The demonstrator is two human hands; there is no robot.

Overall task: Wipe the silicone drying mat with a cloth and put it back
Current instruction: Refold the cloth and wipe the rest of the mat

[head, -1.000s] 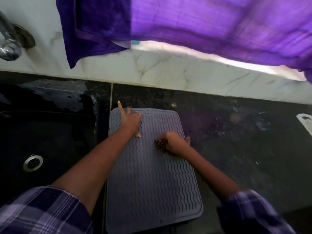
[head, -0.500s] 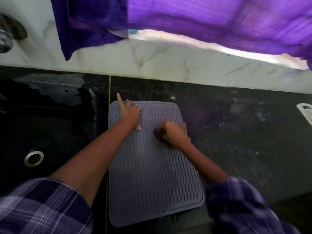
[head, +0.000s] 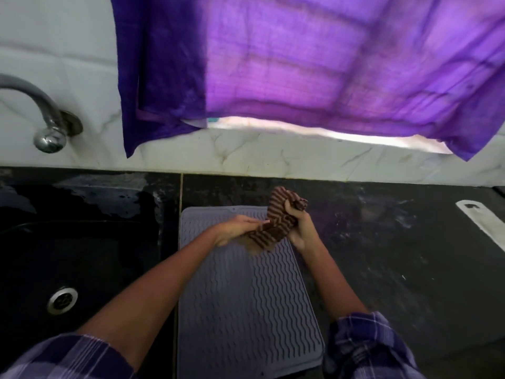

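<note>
1. Brown-and-tan striped cloth [head: 276,222] held up off the grey wavy-ribbed silicone drying mat [head: 246,302]; right hand [head: 300,228] curled tight round its upper bunch, lower end hanging twd the mat's far half. Could slip if grip loosens while regathering; would drop onto mat or wet counter.
2. Left hand [head: 237,228] w/ fingers near straight, laid along the cloth's lower fold, tips touching it; not wrapped round. Looks like refolding or shifting the wad, judging by pose. Weak support on that side, so loose tail could flop and drag.
3. Mat flat on the black stone counter [head: 382,255], left edge just beside the black sink basin [head: 82,255]. No hand pinning it now. Next wipe stroke w/o a hold-down could skid it sideways, poss. over the sink rim.
4. Wet patches visible on counter behind sink and nr mat's far left corner. Cloth touching those would pick up water and smear it back on mat.
5. Near edge of mat runs to the counter front, by the plaid sleeves [head: 363,348]; forearm or sleeve could catch that edge and curl it up.
6. Purple hanging cloth [head: 300,72] well above the counter; raised striped cloth sits below it, apart. Contact unlikely unless lifted much higher.
7. Chrome tap [head: 46,124] far left, well apart; no risk seen.
</note>
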